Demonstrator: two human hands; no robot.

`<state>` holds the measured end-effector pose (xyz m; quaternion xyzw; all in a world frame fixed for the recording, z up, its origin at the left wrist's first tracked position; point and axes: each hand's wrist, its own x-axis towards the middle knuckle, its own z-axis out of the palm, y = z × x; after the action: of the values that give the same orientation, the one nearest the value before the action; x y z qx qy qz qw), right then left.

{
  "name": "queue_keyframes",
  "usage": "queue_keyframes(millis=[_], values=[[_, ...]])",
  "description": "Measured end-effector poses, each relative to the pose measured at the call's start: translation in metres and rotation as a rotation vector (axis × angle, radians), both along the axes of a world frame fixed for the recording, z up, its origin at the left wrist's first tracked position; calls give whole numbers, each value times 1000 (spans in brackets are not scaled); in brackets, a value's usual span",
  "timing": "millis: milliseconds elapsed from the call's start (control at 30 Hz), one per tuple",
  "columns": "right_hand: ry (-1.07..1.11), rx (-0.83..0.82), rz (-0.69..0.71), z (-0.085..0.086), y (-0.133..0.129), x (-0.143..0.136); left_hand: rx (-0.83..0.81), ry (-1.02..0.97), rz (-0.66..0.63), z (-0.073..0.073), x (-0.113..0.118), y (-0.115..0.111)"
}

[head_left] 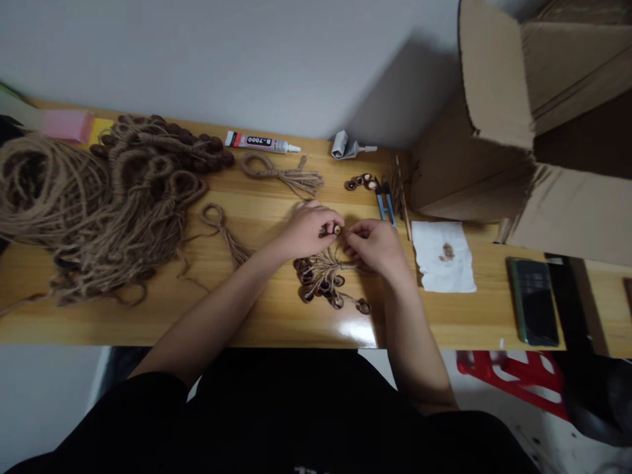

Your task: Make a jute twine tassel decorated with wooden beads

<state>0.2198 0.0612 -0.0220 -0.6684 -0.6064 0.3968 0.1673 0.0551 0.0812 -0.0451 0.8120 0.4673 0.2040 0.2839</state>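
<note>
My left hand (315, 229) is closed round a small brown nut shell (337, 230) with a pale middle, held between thumb and fingers. Just to its right, my right hand (374, 245) pinches what looks like the end of a thin jute strand, close to the shell; the fingertips partly hide it. Below both hands lies a jute twine tassel (330, 264), its strands fanned out to the left. Several dark brown shells (337, 301) hang at the strand ends and rest on the table.
At left are heaped twine (123, 217) and a looped cord (224, 230). Behind lie another looped tassel (281, 174), a glue tube (261, 142), a rolled-up tube (345, 146), loose shells (361, 182) and blue-handled snips (385, 203). Rightward are a tissue (439, 253), cardboard box (454, 158) and phone (533, 299).
</note>
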Motion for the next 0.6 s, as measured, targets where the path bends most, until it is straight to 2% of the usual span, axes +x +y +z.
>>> queue_keyframes(millis=[133,367,600], values=[[70,-24,-25,-3,-2,0,-6,-10,1,0,0,0],[-6,53,27,-3,-2,0,-13,-14,1,1,0,0],[50,41,-19,-3,-3,-2,-10,-14,-17,2,-2,0]])
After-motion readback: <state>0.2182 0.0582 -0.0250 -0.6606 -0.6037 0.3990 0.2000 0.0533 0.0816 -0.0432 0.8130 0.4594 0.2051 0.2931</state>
